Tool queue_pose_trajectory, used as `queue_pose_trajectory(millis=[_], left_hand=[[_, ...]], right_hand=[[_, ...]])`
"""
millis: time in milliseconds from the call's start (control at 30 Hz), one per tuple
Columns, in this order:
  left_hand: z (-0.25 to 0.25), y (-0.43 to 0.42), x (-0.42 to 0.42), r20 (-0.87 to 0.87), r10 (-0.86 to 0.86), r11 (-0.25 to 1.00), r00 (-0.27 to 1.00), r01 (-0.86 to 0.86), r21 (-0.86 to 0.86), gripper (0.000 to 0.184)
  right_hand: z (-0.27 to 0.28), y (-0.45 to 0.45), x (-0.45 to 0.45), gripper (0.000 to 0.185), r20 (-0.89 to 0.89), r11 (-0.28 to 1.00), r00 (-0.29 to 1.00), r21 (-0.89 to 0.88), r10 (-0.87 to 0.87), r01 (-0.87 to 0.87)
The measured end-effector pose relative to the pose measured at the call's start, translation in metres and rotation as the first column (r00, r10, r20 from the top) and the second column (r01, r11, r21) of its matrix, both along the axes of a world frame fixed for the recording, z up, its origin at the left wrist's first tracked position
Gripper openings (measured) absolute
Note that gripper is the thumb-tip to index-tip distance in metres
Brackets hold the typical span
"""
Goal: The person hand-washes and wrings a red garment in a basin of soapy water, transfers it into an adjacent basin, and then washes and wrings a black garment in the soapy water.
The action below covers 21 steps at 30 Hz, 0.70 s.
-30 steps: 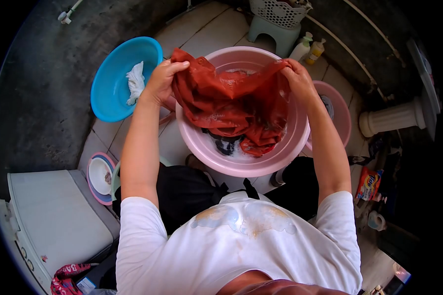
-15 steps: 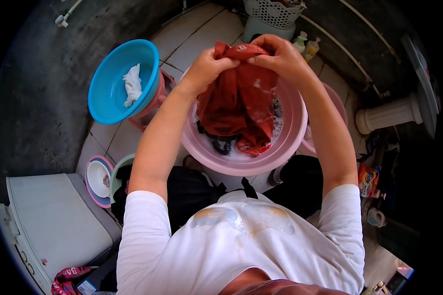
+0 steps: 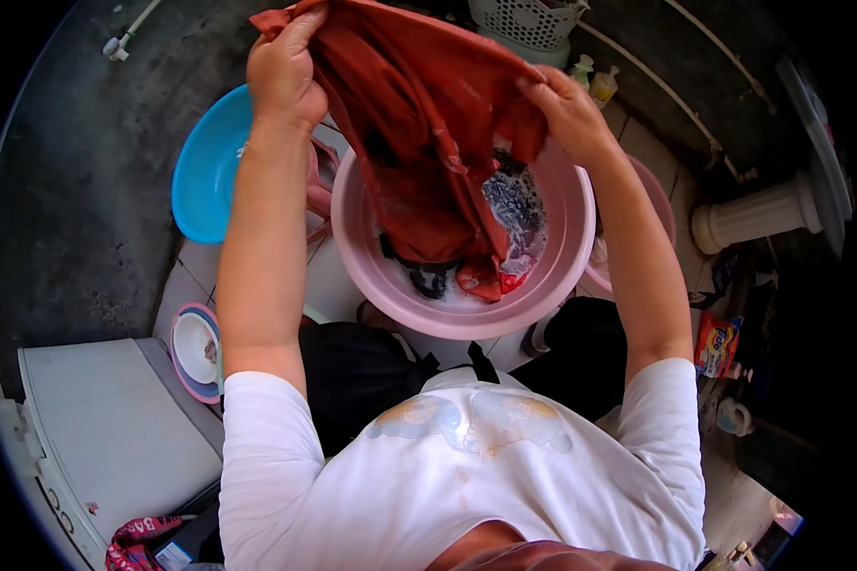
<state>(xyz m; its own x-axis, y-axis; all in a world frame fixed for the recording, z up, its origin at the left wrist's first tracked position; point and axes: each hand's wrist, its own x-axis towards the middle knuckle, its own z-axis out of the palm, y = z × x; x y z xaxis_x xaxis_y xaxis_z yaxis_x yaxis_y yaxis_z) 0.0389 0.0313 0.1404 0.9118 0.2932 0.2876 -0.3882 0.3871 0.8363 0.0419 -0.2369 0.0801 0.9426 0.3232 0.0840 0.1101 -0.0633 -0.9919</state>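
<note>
A wet red garment (image 3: 419,124) is stretched between my two hands, its lower end hanging into a pink basin (image 3: 467,322). My left hand (image 3: 288,71), raised at the upper left, grips one corner with closed fingers. At the other end of the top edge, my right hand (image 3: 564,107) pinches the cloth between thumb and fingers. Dark soaked laundry (image 3: 519,209) lies in sudsy water inside the basin, partly covered by the red cloth. I cannot tell the garment's exact kind.
A blue basin (image 3: 205,176) stands left of the pink one. Soap bottles (image 3: 603,86) and a perforated basket (image 3: 524,24) are at the back. On the right are a white pedestal (image 3: 757,217) and a Tide packet (image 3: 717,344). A white appliance (image 3: 114,428) stands lower left.
My hands have moved apart, the left one up and leftward, the right one slightly right. The red garment has spread from a bunch into a wide sheet, uncovering more dark laundry.
</note>
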Motion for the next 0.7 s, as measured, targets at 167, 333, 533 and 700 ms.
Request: queue_pose_trajectory(millis=[167,333,533,700], left_hand=[[-0.056,-0.057,-0.048,0.018,0.025,0.923,1.000,-0.030,0.383,0.025],[-0.150,-0.068,-0.080,-0.355,-0.529,0.396,0.771,0.595,0.700,0.047],[-0.179,-0.049,-0.053,-0.517,-0.308,0.363,0.799,0.601,0.712,0.028],[-0.246,-0.099,-0.031,-0.076,-0.061,-0.160,0.995,0.065,0.985,0.042]], right_hand=[[-0.003,0.005,-0.018,0.058,-0.204,0.967,0.973,0.248,0.110,-0.058],[-0.077,0.003,-0.060,0.054,-0.088,0.962,0.989,-0.239,0.115,-0.133],[-0.132,-0.017,-0.044,0.029,0.030,0.784,0.999,-0.621,-0.012,0.028],[-0.218,-0.006,-0.028,0.028,0.046,0.554,0.996,-0.832,0.081,-0.007]])
